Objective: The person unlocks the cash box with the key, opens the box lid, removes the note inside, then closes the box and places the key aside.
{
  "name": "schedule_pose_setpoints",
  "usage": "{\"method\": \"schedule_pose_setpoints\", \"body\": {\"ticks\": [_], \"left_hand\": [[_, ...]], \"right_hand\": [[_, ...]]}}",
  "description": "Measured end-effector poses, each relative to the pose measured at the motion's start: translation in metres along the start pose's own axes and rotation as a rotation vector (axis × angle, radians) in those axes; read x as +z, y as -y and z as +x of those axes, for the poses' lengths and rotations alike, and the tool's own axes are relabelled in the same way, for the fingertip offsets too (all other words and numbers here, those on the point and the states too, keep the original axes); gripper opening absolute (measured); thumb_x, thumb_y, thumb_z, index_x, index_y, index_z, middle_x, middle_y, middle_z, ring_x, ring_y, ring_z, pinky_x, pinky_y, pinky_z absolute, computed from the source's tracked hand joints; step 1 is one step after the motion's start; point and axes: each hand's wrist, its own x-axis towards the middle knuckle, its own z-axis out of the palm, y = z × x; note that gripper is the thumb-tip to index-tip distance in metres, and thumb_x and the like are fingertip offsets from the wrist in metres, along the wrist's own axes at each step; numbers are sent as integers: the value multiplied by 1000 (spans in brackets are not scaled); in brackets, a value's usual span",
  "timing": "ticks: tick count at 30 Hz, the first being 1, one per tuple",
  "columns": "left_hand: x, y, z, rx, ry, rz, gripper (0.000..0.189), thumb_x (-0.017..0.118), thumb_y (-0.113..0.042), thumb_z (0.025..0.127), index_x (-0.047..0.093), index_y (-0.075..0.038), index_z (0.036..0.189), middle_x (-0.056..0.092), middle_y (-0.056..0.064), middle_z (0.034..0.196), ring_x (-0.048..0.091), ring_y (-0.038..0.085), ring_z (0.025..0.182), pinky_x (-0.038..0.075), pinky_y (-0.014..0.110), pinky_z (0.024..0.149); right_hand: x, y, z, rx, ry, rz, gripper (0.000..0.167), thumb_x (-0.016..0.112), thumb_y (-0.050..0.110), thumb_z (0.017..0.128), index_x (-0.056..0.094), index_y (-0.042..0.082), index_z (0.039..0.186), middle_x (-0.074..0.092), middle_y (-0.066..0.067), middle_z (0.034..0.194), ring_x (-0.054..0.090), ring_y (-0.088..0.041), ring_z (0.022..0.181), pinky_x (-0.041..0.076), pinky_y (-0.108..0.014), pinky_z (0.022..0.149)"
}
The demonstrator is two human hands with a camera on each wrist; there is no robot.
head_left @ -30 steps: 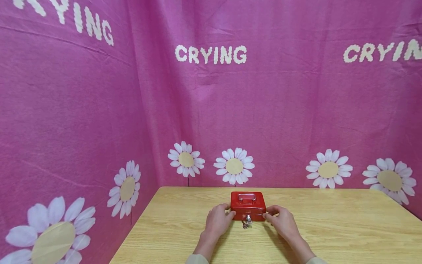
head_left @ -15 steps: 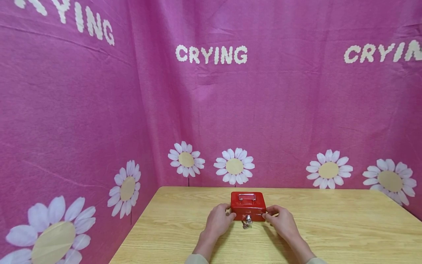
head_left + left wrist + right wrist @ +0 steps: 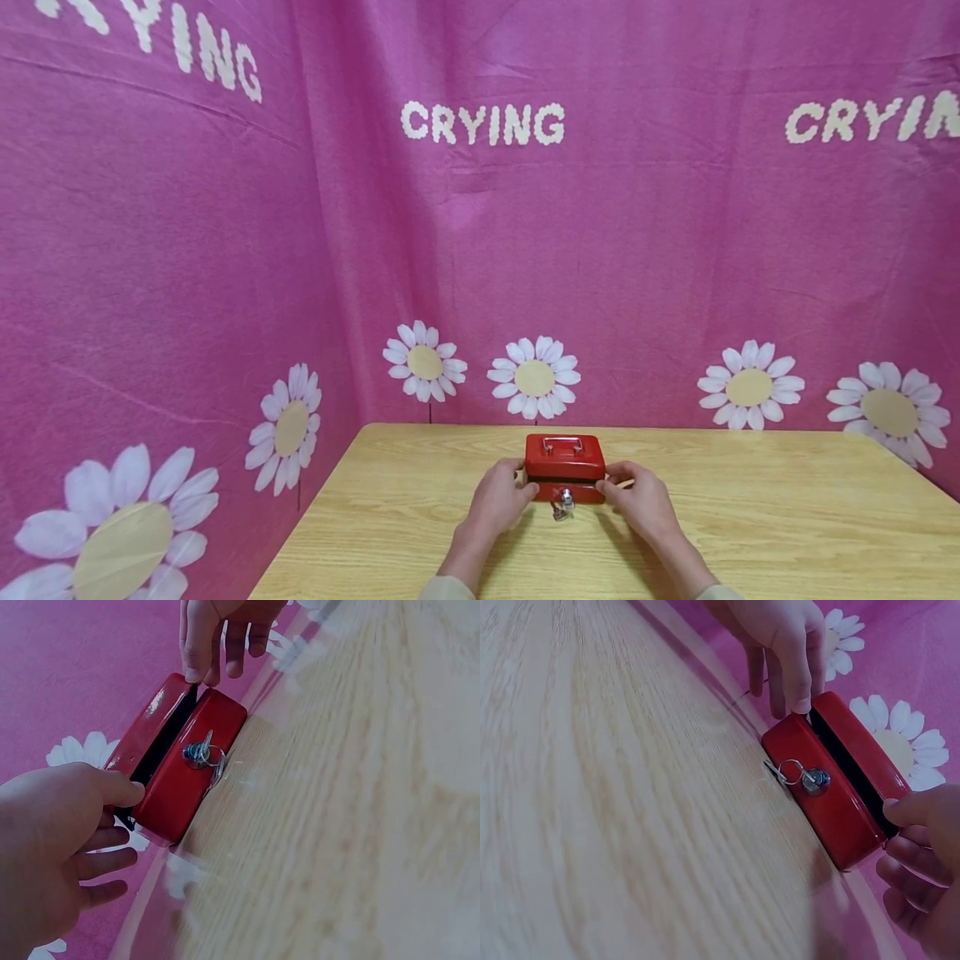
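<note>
A small red metal cash box (image 3: 543, 493) stands on the table, its lid (image 3: 564, 460) raised a little at the front. A dark gap shows between lid and body in both wrist views. Keys on a ring (image 3: 786, 773) hang from the round silver lock (image 3: 815, 781) on the front. My left hand (image 3: 496, 502) holds the lid's left end, thumb at its front lower edge. At the right end, my right hand (image 3: 643, 507) grips the lid likewise, its thumb at the edge. The fingertips behind the lid are partly hidden. What lies inside is too dark to tell.
The wood-grain table (image 3: 787, 517) extends to both sides of the box and towards me. Its far edge meets a pink cloth backdrop (image 3: 637, 250) printed with daisies and lettering. A metal carrying handle (image 3: 562, 443) lies on top of the lid.
The lid has risen slightly at its front, opening a dark gap that was absent in the earlier frames. Both hands have shifted up very slightly with it. The box body has stayed in place.
</note>
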Motion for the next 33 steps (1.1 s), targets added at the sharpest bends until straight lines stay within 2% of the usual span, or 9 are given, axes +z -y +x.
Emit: {"method": "schedule_pose_setpoints", "body": {"ticks": [5,11,18,24,28,33], "left_hand": [[-1,-2,0,13,-4,-13,51,73,-18,87,60,2,132,65,18,125,64,33,113,51,50,96],[-3,-5,2,4,17,-43,57,73,-17,88,54,2,138,60,19,131,63,34,114,51,51,97],[-3,-7,5,-52,46,-118,58,72,-18,90,51,-4,143,57,14,138,60,33,121,50,52,101],[-4,-9,8,-58,36,-186,60,72,-18,90,49,-6,145,55,15,141,58,34,122,50,54,100],[-5,-13,14,-50,37,-206,63,72,-18,90,47,-5,146,53,16,142,57,37,123,48,55,101],[-5,-14,19,-71,41,-221,65,72,-17,89,45,-5,147,52,17,144,53,39,128,45,58,105]], "right_hand": [[-1,3,1,4,-11,-23,35,74,17,85,68,-2,114,70,-6,91,65,-12,74,49,-22,62],[-2,8,3,-5,-12,-17,43,74,18,85,65,-3,121,70,-12,102,69,-21,86,51,-25,68],[-2,11,3,-3,1,15,45,73,17,87,62,-4,124,66,-22,119,69,-28,94,53,-29,71],[-3,15,5,19,16,35,51,71,17,88,57,-3,133,63,-26,128,68,-32,103,54,-29,74],[-4,20,9,24,32,41,54,69,18,89,53,-1,138,60,-26,132,64,-36,112,57,-36,81],[-5,22,13,-23,40,16,57,68,14,89,50,-4,140,57,-27,136,61,-41,117,55,-47,91]]}}
